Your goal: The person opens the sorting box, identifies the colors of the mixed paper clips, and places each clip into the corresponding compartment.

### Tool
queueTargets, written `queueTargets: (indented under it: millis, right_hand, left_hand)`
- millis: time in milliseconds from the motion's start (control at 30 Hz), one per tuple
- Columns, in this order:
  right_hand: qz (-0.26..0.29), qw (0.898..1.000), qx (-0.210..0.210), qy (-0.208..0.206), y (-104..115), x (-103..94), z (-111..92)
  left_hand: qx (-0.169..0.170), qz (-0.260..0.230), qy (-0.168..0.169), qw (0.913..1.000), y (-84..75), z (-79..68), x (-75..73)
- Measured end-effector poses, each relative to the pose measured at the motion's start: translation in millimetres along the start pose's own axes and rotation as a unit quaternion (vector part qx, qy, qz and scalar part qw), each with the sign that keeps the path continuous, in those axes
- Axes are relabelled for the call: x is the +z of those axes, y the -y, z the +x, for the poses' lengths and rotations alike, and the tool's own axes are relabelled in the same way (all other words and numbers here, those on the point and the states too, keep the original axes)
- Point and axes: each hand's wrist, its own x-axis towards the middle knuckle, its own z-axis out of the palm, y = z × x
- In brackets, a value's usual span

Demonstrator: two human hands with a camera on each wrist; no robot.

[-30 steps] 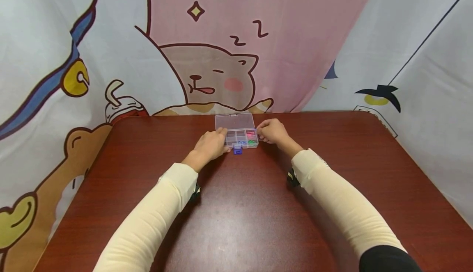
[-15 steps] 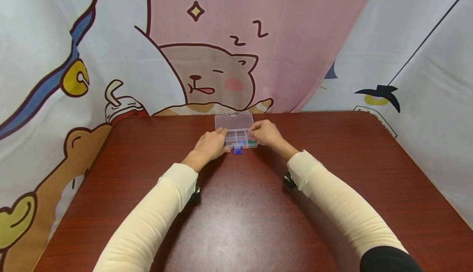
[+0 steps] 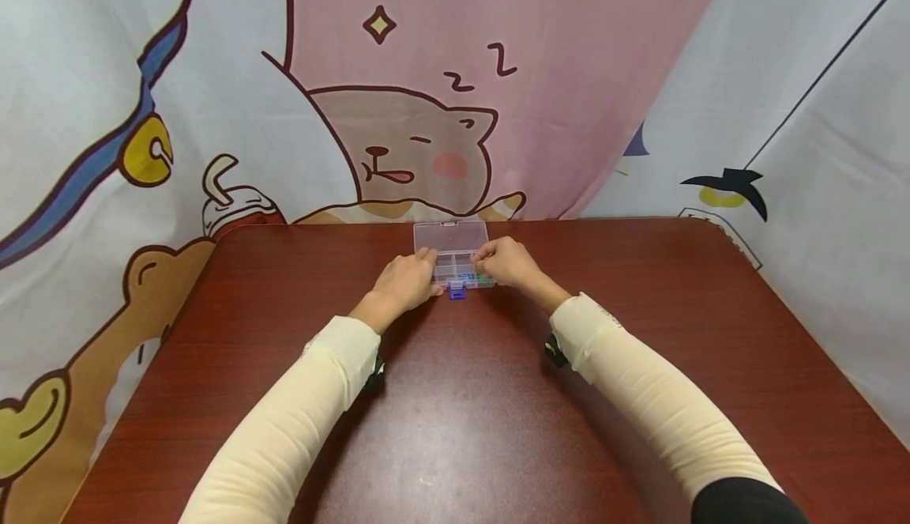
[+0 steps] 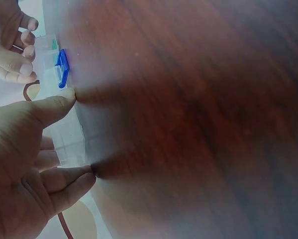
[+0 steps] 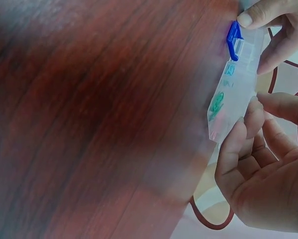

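Note:
A clear plastic compartment box (image 5: 241, 82) stands at the far side of the table, its transparent lid (image 3: 451, 237) raised behind it. The blue latch (image 3: 457, 293) hangs at its front. My left hand (image 3: 404, 280) grips the box's left end, thumb at the front and fingers around the side. Over the right-hand compartments is my right hand (image 3: 508, 262), thumb and forefinger brought together. Whether something small is between them cannot be seen. Inside lie small green pieces (image 5: 216, 105), blue pieces (image 3: 465, 277) and pink pieces (image 5: 217, 124), perhaps paper clips.
The brown wooden table (image 3: 455, 413) stretches from the box towards me. Right behind its far edge hangs a printed cloth (image 3: 569, 113) with a sleeping cartoon animal.
My right hand has moved left, from beside the box's right end to over its right compartments, now covering the pink pieces in the head view. The left hand keeps its grip on the box.

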Motion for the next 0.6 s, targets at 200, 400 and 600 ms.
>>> queueTargets:
  millis: [200,400,600]
  right_hand:
    - [0.000,1.000,0.001,0.000,-0.4,1.1,-1.6]
    - [0.007,1.000,0.000,-0.004,-0.5,-0.4,-2.0]
    - [0.010,1.000,-0.001,-0.010,0.0,-1.4,-2.1]
  left_hand:
    - [0.001,-0.001,0.008,1.0000,1.1,0.2,1.6]
    - [-0.001,-0.008,0.009,0.9999,2.5,0.9,4.6]
    - [-0.009,-0.046,0.001,0.9989,5.5,-2.1,6.6]
